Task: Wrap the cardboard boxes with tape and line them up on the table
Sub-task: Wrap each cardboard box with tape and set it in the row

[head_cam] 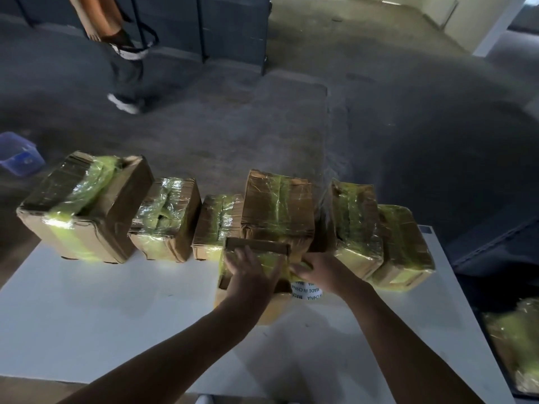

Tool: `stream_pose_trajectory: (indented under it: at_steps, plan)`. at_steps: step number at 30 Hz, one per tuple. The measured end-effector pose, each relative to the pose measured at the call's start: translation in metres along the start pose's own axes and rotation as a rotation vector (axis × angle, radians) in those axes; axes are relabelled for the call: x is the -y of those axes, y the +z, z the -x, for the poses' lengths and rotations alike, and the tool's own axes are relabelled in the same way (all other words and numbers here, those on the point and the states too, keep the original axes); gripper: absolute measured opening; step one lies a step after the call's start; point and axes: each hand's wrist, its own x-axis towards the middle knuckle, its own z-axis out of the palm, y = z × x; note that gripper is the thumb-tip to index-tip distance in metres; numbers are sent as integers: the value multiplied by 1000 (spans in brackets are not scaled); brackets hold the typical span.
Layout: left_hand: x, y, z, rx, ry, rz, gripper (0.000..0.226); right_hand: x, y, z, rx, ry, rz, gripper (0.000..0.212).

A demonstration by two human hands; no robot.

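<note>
Floor and background behind the work place

A grey concrete floor [379, 126] fills the middle of the frame. At the upper left another person's leg [128, 71] in dark trousers ends in a white shoe [124, 104]. A blue plastic tub [19, 154] stands at the left edge, dark panels [233, 27] at the top centre, and a white column [501, 27] at the upper right.

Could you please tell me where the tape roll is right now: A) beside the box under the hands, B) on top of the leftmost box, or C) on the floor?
A: the tape roll shows right beside the near box, just under the right hand.
</note>
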Motion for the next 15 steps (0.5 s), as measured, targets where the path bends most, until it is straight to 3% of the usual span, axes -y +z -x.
stream_pose_trajectory:
  at_steps: [2,5,9,15]
  plan:
    - [6,4,2,-31,9,30,88,2,-2,4,-23,-8,-24,25]
    - [16,14,8,-116,4,104,94,10,-17,8,-110,-40,-178,53]
    - [21,31,13,-227,-42,339,94,8,-42,10,-205,-36,-419,42]
    - [28,38,15,-339,-2,443,87,20,-41,7,-249,-30,-398,43]
